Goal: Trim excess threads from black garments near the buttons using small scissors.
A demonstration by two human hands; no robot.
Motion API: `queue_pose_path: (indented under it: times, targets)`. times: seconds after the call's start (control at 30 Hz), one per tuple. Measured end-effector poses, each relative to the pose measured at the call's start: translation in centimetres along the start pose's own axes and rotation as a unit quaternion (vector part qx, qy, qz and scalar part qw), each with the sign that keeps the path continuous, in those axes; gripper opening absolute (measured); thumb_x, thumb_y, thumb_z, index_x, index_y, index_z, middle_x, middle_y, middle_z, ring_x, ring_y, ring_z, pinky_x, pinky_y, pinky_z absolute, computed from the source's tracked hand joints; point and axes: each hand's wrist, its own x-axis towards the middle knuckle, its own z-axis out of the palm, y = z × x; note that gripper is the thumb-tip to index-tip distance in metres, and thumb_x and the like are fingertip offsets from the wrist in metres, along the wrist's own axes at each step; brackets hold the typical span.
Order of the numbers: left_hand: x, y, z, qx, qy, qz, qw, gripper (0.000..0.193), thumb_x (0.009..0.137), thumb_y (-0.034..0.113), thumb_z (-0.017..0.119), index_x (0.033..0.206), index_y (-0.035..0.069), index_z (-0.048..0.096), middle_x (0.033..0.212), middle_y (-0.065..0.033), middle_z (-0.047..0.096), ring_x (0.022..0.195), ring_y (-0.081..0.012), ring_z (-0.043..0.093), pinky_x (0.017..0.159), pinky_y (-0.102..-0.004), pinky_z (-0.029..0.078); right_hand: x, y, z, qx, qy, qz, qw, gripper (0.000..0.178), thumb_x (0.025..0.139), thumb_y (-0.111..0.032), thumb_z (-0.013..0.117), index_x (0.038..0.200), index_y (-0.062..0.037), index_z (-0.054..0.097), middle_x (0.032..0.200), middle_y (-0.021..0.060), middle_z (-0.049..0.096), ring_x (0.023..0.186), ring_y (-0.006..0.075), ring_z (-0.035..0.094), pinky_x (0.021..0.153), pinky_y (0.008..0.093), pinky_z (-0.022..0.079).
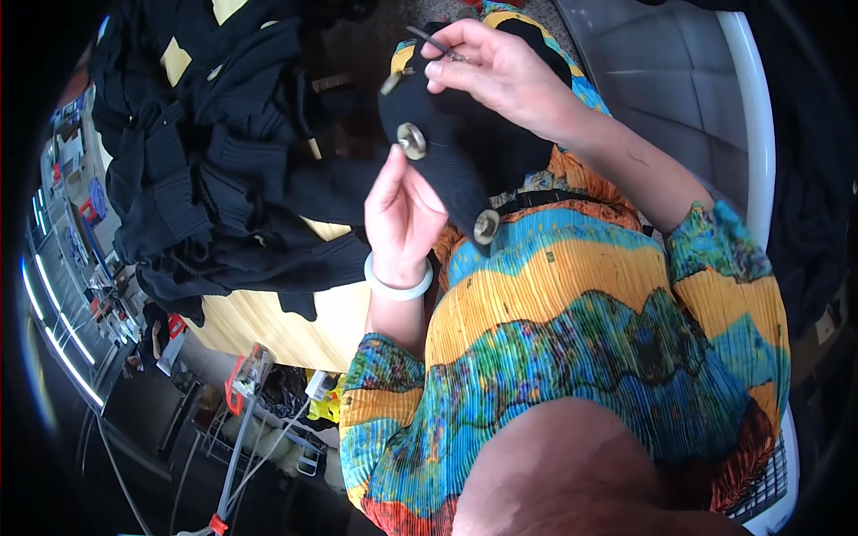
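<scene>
A black knit garment (447, 165) lies over my lap, with several large, shiny, brownish-cream buttons along its edge. My left hand (402, 213), with a pale bangle at the wrist, pinches that edge. Its fingertips touch a button (411, 141). Another button (485, 228) sits nearer my body, and one more (391, 83) lies farther off. Above the cloth, my right hand (496, 71) is closed on a thin, dark, pointed tool (431, 41) whose tip points to the left. The tool's exact kind is not clear, as the fingers cover its rear part.
Black knit garments (206, 179) are heaped to the left on a light wooden table (277, 326). A grey seat with a white frame (760, 116) stands on the right. At the lower left are a metal stand (239, 447), cables and a yellow bag (327, 400).
</scene>
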Motion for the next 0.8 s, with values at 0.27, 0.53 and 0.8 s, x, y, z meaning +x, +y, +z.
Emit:
queue_pose_path:
  times: [0.27,0.53,0.8]
  targets:
    - [0.1,-0.1,0.5,0.094,-0.019,0.013,0.995,0.036,0.088,0.012,0.038,0.122,0.001,0.038,0.122,-0.0122,0.045,0.115,-0.0235,0.040,0.100,-0.0400,0.027,-3.0,-2.6,-0.1,-0.023,-0.107,-0.054,0.993,0.031,0.079,-0.001,0.055,0.108,-0.0028,0.044,0.100,0.0042,0.050,0.098,0.0092,0.048,0.082,0.0210,0.039]
    - [0.3,0.0,0.6,0.195,-0.003,-0.001,0.981,0.032,0.090,0.014,0.038,0.119,0.001,0.038,0.111,-0.0139,0.050,0.102,-0.0233,0.051,0.083,-0.0365,0.046,-3.2,-2.6,-0.1,-0.149,-0.144,-0.072,0.976,0.031,0.076,-0.001,0.058,0.105,-0.0037,0.047,0.095,0.0062,0.058,0.091,0.0124,0.056,0.079,0.0254,0.045]
    - [0.0,-0.8,-0.7,0.069,0.025,-0.020,0.997,0.026,0.086,0.008,0.042,0.110,-0.001,0.047,0.106,-0.0166,0.054,0.098,-0.0256,0.054,0.082,-0.0366,0.046,-3.1,-2.2,0.3,-0.325,-0.078,-0.317,0.888,0.026,0.066,0.005,0.060,0.090,-0.0022,0.053,0.075,0.0076,0.057,0.063,0.0184,0.060,0.052,0.0246,0.047]
